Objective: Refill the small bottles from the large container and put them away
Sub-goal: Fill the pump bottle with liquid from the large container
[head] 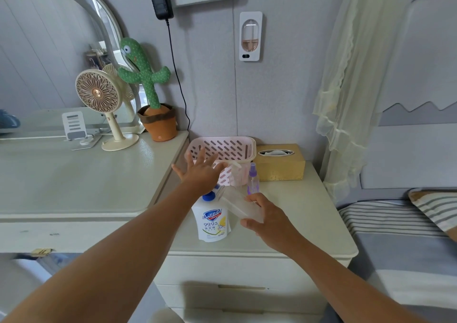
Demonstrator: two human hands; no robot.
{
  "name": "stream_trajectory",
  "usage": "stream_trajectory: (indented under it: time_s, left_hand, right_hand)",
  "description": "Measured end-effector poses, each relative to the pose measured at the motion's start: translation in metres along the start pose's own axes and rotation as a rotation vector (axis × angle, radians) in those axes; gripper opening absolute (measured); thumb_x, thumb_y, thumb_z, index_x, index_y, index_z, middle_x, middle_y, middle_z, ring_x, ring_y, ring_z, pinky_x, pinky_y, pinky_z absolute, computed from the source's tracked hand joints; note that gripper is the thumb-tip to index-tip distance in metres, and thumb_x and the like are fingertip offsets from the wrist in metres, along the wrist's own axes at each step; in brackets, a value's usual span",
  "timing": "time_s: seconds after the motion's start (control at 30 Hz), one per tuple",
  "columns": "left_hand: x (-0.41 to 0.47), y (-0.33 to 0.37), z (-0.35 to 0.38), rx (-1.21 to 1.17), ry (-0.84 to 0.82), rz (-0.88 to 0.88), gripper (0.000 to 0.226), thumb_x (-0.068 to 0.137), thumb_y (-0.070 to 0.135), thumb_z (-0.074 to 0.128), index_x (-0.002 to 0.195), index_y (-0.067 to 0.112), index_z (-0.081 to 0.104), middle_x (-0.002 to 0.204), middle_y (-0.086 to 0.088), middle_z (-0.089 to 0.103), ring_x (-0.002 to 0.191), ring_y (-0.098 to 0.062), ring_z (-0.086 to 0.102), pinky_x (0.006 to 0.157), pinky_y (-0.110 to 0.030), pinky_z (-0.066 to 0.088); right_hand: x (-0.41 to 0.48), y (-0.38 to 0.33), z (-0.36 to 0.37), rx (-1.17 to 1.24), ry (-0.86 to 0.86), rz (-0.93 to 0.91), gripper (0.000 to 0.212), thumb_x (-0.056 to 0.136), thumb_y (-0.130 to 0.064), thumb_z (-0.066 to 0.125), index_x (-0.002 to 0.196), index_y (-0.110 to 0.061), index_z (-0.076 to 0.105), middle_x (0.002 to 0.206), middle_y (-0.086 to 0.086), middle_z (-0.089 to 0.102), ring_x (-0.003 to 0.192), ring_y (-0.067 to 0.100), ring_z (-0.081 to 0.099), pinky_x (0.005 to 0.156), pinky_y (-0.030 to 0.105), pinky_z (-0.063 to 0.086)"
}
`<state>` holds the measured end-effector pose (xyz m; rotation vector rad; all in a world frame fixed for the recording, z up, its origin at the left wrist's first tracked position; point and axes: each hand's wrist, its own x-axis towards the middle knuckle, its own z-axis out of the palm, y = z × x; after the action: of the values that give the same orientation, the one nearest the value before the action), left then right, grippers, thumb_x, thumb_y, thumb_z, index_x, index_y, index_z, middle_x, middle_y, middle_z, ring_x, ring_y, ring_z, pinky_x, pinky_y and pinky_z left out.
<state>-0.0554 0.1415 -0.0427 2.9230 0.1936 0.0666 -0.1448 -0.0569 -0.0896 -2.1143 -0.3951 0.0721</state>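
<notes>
The left hand [201, 174] hovers with its fingers [202, 155] spread wide, in front of the pink basket [230, 147] and above the large container [212, 221], which stands upright on the table [296, 211]. The right hand [269, 220] pinches a clear small bottle [241, 205] between thumb and curled fingers, tilted just beside the container's blue cap. A purple spray bottle [252, 180] stands near the basket.

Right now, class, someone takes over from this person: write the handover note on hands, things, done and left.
Left hand open, fingers spread, in front of the pink basket.
Right hand holds a clear small bottle, tilted, beside the large container.
Purple bottle stands before the basket.
Done: cannot tell what is filled.
Left: refill, then put the bottles away.
</notes>
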Motion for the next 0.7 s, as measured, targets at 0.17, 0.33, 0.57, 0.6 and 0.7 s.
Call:
stream_trajectory:
  time_s: [0.17,0.33,0.57,0.6,0.7]
  left_hand:
    - [-0.002,-0.001,0.006,0.026,-0.021,0.008,0.054,0.097,0.059,0.018,0.148,0.045,0.008,0.160,0.006,-0.012,0.143,-0.031,-0.023,0.102,-0.071,-0.014]
    - [0.001,-0.001,-0.003,0.008,0.008,0.011,0.062,0.092,0.069,0.014,0.149,0.045,0.013,0.160,0.007,-0.011,0.144,-0.029,-0.020,0.102,-0.069,-0.017]
    - [0.002,-0.001,0.001,0.014,0.011,0.005,0.061,0.092,0.068,0.013,0.148,0.045,0.011,0.160,0.007,-0.011,0.144,-0.030,-0.020,0.101,-0.070,-0.015]
    - [0.001,0.000,0.003,0.014,0.001,-0.001,0.059,0.093,0.067,0.014,0.148,0.045,0.010,0.160,0.007,-0.011,0.144,-0.030,-0.021,0.101,-0.070,-0.015]
    - [-0.001,0.000,0.006,0.016,-0.025,0.002,0.055,0.096,0.061,0.018,0.148,0.045,0.010,0.160,0.006,-0.010,0.143,-0.031,-0.022,0.101,-0.071,-0.014]
  right_hand:
    - [-0.002,0.003,0.002,0.008,-0.020,0.019,0.048,0.083,-0.029,0.067,0.124,-0.030,0.041,0.112,-0.012,0.045,0.095,0.010,0.051,0.080,0.026,0.051]
    - [0.000,-0.001,-0.001,-0.002,0.000,0.005,0.049,0.083,-0.031,0.067,0.124,-0.031,0.041,0.109,-0.014,0.045,0.093,0.009,0.051,0.081,0.027,0.052]
    - [-0.001,0.001,0.001,0.012,-0.004,0.015,0.049,0.083,-0.030,0.068,0.124,-0.031,0.041,0.111,-0.013,0.045,0.096,0.010,0.051,0.081,0.024,0.052]
    - [-0.001,0.002,0.001,0.012,-0.010,0.022,0.049,0.083,-0.030,0.068,0.124,-0.031,0.041,0.112,-0.012,0.045,0.096,0.009,0.050,0.080,0.024,0.052]
    - [-0.002,0.003,0.001,0.011,-0.022,0.034,0.049,0.083,-0.029,0.068,0.124,-0.031,0.041,0.112,-0.011,0.045,0.098,0.010,0.051,0.082,0.026,0.053]
